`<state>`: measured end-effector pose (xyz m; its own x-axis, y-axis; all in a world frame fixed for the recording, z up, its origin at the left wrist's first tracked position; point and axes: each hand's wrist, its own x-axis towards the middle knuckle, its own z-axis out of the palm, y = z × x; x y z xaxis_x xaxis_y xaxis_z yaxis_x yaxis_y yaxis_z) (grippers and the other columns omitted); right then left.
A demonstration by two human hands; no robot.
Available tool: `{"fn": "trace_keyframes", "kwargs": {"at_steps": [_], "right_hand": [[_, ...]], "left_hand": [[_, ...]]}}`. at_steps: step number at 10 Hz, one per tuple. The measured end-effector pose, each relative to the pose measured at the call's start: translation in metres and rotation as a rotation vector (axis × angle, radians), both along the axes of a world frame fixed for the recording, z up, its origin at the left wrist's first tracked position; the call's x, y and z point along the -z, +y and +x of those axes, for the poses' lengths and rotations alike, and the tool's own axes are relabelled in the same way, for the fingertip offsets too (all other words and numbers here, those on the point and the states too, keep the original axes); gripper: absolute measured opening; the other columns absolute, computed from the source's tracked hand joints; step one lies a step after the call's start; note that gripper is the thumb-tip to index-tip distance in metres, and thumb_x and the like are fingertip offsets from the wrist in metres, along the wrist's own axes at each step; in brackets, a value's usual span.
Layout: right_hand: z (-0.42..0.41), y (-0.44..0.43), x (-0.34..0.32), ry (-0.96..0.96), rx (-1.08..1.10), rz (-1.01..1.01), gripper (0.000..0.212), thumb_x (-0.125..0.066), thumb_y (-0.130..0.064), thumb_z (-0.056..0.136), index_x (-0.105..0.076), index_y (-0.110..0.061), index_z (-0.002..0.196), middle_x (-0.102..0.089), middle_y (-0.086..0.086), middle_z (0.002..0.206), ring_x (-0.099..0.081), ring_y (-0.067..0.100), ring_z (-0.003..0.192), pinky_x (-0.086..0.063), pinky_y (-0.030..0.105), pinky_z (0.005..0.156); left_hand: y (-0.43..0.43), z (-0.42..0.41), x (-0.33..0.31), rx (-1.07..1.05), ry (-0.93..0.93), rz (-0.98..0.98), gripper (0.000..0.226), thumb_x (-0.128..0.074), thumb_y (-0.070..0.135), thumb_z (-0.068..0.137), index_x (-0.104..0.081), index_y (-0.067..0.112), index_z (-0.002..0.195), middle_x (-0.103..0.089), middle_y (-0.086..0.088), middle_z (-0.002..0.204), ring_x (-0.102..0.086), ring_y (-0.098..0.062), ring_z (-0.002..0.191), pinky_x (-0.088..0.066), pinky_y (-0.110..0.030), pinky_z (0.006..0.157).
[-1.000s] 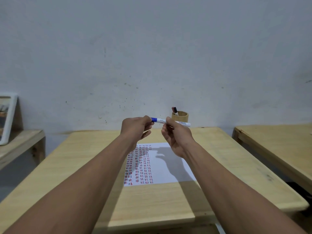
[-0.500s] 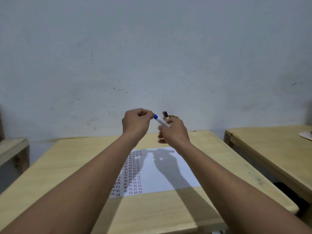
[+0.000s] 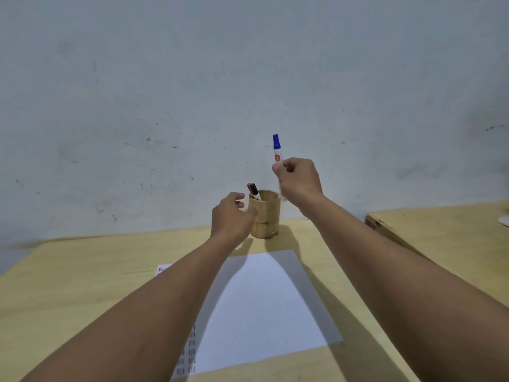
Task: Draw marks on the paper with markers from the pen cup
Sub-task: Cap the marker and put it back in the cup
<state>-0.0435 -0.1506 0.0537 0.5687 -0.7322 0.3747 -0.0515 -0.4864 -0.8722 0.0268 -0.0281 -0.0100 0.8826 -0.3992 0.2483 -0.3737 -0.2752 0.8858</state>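
Observation:
My right hand (image 3: 299, 183) grips a blue-capped white marker (image 3: 277, 153) upright, cap on top, just above and right of the wooden pen cup (image 3: 265, 215). The cup stands at the far edge of the wooden desk (image 3: 82, 282), with a red and a black marker (image 3: 253, 191) sticking out of it. My left hand (image 3: 230, 216) hovers against the cup's left side, fingers loosely curled with nothing in them. The white paper (image 3: 261, 307) lies on the desk in front of the cup; red and dark marks show along its left edge, mostly hidden by my left arm.
A second wooden desk (image 3: 446, 238) stands to the right, separated by a narrow gap. A grey wall (image 3: 192, 92) rises directly behind the cup.
My hands have separated. The left hand let go of the marker and dropped toward the cup. The right hand turned the marker from slanted to upright and raised it over the cup.

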Motion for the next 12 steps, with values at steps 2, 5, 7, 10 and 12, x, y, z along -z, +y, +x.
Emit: {"fn": "trace_keyframes", "kwargs": {"at_steps": [2,5,7,10,12], "right_hand": [[0.019,-0.023,0.016,-0.051,0.006,-0.060,0.018,-0.055,-0.025,0.103,-0.063,-0.019,0.119,-0.061,-0.012,0.079,-0.059,0.002,0.068,-0.047,0.022,0.059],[0.039,-0.032,0.029,0.048,0.012,-0.092,0.013,-0.057,-0.029,0.100,-0.062,-0.020,0.107,-0.071,-0.001,0.091,-0.067,0.010,0.072,-0.051,0.025,0.059],[0.041,-0.032,0.045,0.285,0.001,-0.085,0.023,-0.064,-0.028,0.095,-0.073,-0.008,0.089,-0.073,0.007,0.086,-0.065,0.026,0.077,-0.054,0.036,0.072],[0.024,-0.021,0.042,0.266,0.028,-0.096,0.026,-0.052,-0.001,0.085,-0.075,0.008,0.095,-0.076,0.023,0.100,-0.059,0.025,0.068,-0.054,0.040,0.061],[-0.003,-0.016,0.031,0.208,0.004,-0.061,0.026,-0.055,-0.007,0.093,-0.075,-0.012,0.110,-0.072,0.003,0.107,-0.062,0.016,0.084,-0.044,0.022,0.063]], "left_hand": [[-0.030,0.013,0.029,0.048,-0.013,0.064,0.069,-0.075,0.034,0.081,-0.048,0.014,0.142,-0.061,-0.006,0.131,-0.059,-0.021,0.117,-0.047,-0.030,0.090],[-0.045,0.020,0.046,0.042,-0.029,0.022,0.054,-0.075,0.036,0.080,-0.057,0.016,0.128,-0.065,0.003,0.111,-0.065,-0.019,0.103,-0.055,-0.035,0.088],[-0.046,0.023,0.048,0.030,-0.040,0.016,0.044,-0.067,0.032,0.086,-0.057,0.016,0.126,-0.065,0.002,0.110,-0.065,-0.020,0.098,-0.056,-0.036,0.084],[-0.047,0.020,0.046,0.030,-0.025,0.031,0.050,-0.072,0.035,0.085,-0.055,0.015,0.128,-0.063,0.001,0.110,-0.063,-0.021,0.099,-0.052,-0.031,0.080],[-0.036,0.010,0.038,0.024,0.005,0.082,0.069,-0.075,0.027,0.085,-0.044,0.013,0.144,-0.059,-0.009,0.137,-0.058,-0.026,0.122,-0.044,-0.026,0.085]]}}
